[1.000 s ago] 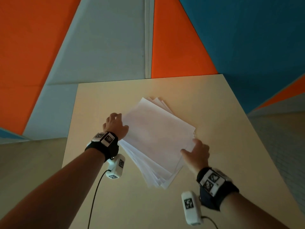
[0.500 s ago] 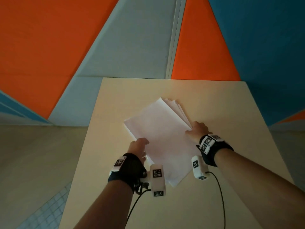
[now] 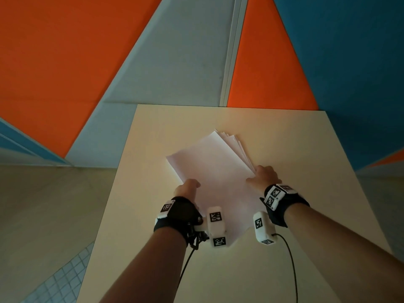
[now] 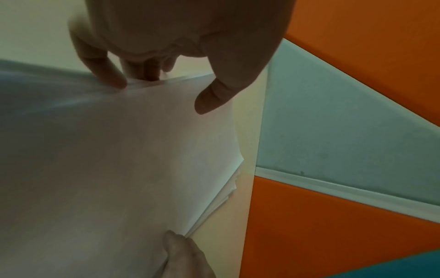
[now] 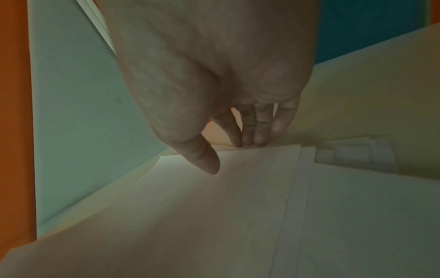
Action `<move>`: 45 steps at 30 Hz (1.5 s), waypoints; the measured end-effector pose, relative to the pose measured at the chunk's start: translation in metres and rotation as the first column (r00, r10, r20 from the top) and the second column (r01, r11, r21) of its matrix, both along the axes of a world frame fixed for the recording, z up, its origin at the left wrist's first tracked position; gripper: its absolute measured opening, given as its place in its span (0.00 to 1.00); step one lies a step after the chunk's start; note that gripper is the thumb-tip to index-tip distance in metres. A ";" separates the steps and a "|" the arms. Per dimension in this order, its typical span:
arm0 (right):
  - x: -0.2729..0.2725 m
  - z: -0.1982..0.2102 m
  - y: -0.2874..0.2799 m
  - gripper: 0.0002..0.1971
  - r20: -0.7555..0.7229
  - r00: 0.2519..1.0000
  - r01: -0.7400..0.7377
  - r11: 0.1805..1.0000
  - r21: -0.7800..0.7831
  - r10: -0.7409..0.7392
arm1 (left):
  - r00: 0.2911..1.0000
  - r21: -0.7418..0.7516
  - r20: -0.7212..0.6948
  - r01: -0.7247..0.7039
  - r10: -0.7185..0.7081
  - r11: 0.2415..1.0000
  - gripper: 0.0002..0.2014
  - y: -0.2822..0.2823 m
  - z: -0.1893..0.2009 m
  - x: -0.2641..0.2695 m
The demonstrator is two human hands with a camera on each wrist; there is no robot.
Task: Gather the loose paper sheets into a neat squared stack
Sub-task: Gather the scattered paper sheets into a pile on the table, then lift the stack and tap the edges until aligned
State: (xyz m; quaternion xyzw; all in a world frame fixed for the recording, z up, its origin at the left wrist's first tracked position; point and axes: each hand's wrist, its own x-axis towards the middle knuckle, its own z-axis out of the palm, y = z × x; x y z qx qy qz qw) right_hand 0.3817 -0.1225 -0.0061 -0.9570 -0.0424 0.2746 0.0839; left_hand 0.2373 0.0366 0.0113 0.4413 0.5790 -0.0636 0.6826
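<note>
A pile of white paper sheets (image 3: 215,178) lies askew on the beige table (image 3: 284,138), its far right edges still fanned out. My left hand (image 3: 188,188) is at the pile's near-left edge. In the left wrist view its fingertips (image 4: 114,80) press against that edge and the thumb (image 4: 210,99) hovers over the top sheet (image 4: 119,169). My right hand (image 3: 261,174) is at the right edge. The right wrist view shows its straight fingers (image 5: 248,139) against the sheets' (image 5: 214,216) edge, with the thumb (image 5: 204,161) just over the top. Neither hand clasps the pile.
Orange, grey and blue wall panels (image 3: 175,62) rise behind the table's far edge. Bare tabletop surrounds the pile on all sides. A tiled floor (image 3: 59,281) shows at the lower left. Cables (image 3: 293,270) hang from both wrist cameras over the near tabletop.
My left hand slid from the pile's far-left side to its near-left edge, and my right hand went from the near corner up the right edge. The fanned near ends have closed up.
</note>
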 end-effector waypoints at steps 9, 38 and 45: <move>-0.003 0.000 -0.005 0.24 -0.008 1.000 -0.028 0.999 0.022 0.028 | 0.968 -0.072 0.248 0.039 -0.020 0.997 0.17 -0.010 -0.007 -0.009; -0.044 0.113 -0.057 0.30 -0.119 0.979 0.168 0.322 0.932 -0.167 | 0.681 0.529 0.605 0.045 -0.413 0.848 0.21 0.014 0.064 -0.024; -0.060 0.101 -0.078 0.07 -0.072 0.988 0.114 0.339 0.934 -0.134 | 0.686 0.493 0.623 0.030 -0.377 0.869 0.21 0.003 0.058 -0.037</move>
